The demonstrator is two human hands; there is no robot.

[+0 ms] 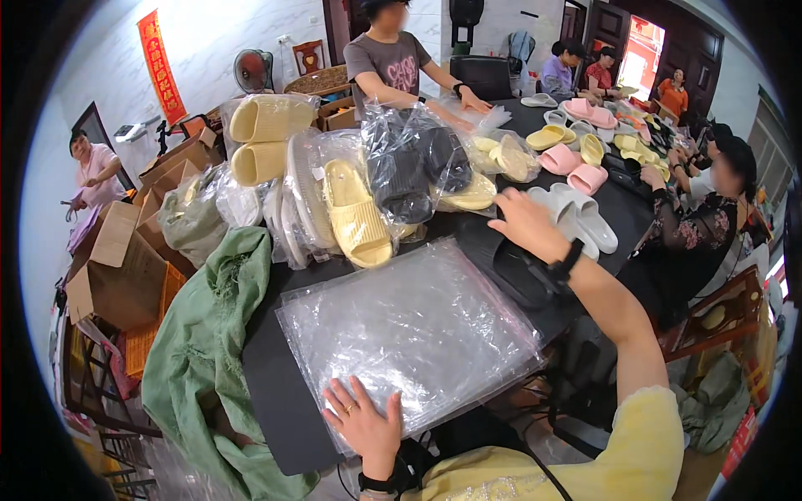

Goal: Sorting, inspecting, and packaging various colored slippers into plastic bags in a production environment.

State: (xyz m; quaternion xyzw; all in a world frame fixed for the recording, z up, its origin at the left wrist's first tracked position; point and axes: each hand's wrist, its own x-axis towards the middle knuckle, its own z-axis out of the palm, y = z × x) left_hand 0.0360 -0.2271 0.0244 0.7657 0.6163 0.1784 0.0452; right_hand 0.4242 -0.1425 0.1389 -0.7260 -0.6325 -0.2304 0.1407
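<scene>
Left hand (365,423) flat, fingers spread, on clear bag stack (409,330) at table's (267,376) near edge; right hand (525,224) nearer white slippers (576,219) toward far right, open, holding nothing, slippers' long axis running away rightward.

A left hand (365,424) is pressing flat on a stack of clear plastic bags (413,326) at the black table's (271,376) near edge, while the right hand (525,221) is reaching toward white slippers (585,215).

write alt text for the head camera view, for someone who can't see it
A person's left hand presses flat on a stack of clear plastic bags on a black table, while the right hand reaches toward white slippers. Bagged yellow and dark slippers are piled behind; other people work around the table.
</scene>
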